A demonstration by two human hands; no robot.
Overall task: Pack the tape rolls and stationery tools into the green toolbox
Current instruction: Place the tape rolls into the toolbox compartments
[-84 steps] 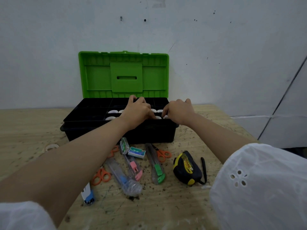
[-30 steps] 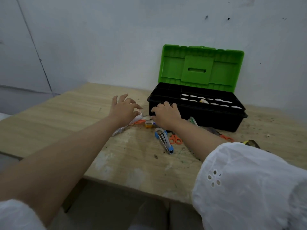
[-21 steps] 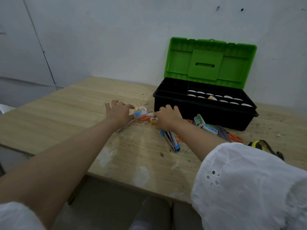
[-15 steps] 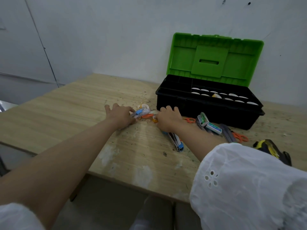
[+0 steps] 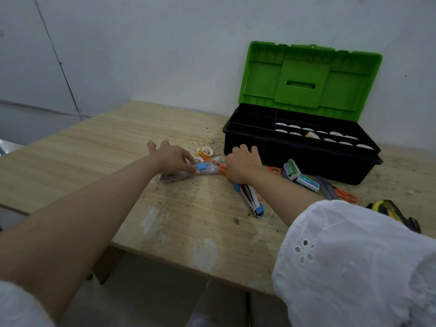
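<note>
A green toolbox [image 5: 295,149] stands open on a wooden table [image 5: 106,149], at about 1 o'clock from the wearer. Its green lid is upright against a pale wall and its base is black. White tape rolls [image 5: 318,135] stand in rows in the right part of its top tray.

Just off the box's left end, at 11 o'clock from the hands, two loose tape rolls [image 5: 204,151] lie on the wood. The left hand [image 5: 172,159] rests on a clear-wrapped cutter [image 5: 186,172], outer fingers spread, with thumb and forefinger pinching it by its blue slider. The right hand [image 5: 243,164] sits knuckles up with curled fingers over an orange scissors handle [image 5: 223,167]; whether it grips anything is hidden.

At 5 o'clock from that hand lies a blue-tipped stapler [image 5: 250,199]. At 3 o'clock, in front of the box, are two staple boxes [image 5: 299,175], then orange scissors [image 5: 346,195]. A yellow and black tape measure [image 5: 391,213] lies at 4 o'clock, near the white sleeve [image 5: 354,267].
</note>
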